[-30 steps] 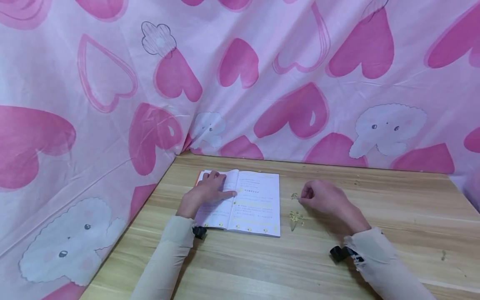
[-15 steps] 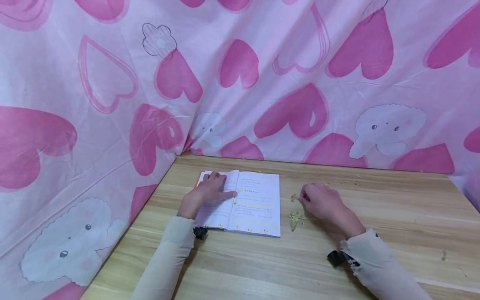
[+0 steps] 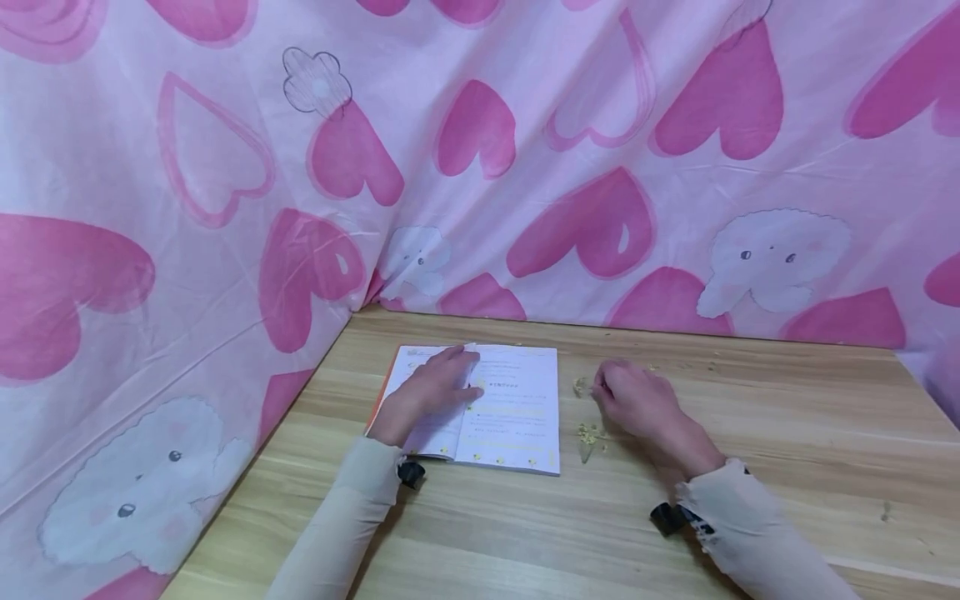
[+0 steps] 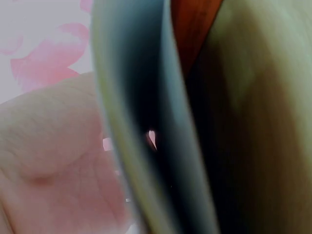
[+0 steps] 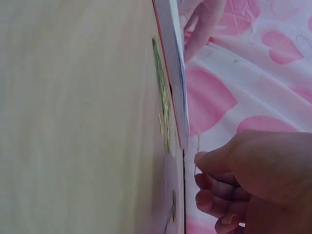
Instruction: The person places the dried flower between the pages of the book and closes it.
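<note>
An open book (image 3: 517, 417) with white printed pages and an orange cover edge lies on the wooden table. My left hand (image 3: 438, 383) lies over its left page, with fingers extended across the fold. Blurred page edges (image 4: 122, 146) stand close before the palm in the left wrist view. Right of the book, my right hand (image 3: 637, 400) pinches a thin dried stem (image 5: 197, 153) between thumb and forefinger. A small dried flower head (image 3: 580, 386) shows at those fingertips. Another dried yellowish flower sprig (image 3: 588, 437) lies on the table beside the book's right edge.
Small plant crumbs (image 3: 711, 367) are scattered toward the table's back edge, and another speck (image 3: 887, 511) lies at the right. A pink heart-patterned cloth (image 3: 480, 208) hangs behind and left of the wooden table (image 3: 495, 533).
My left hand has slid right toward the book's fold, baring more of the left page and orange edge. The right hand has moved slightly left with the dried stem.
</note>
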